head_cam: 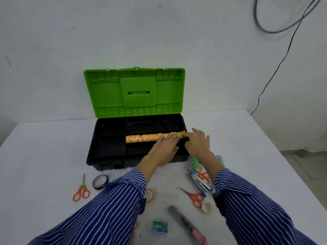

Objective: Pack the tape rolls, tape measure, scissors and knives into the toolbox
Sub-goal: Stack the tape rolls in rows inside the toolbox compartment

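1. The toolbox [106,156] sits on the tabletop [44,147], with its lid [134,91] up at the far side.
2. A row of tape rolls [141,138] lies in the toolbox.
3. Scissors [81,190] lie near left; a knife [185,223] lies near right.

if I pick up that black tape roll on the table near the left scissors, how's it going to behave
The round black tape roll stands tilted, seemingly leaning on the striped left sleeve, so it may roll or topple once nudged. It looks small and hollow, so probably light. Its smooth sides might be a bit slippery; hooking fingers through the core should help.
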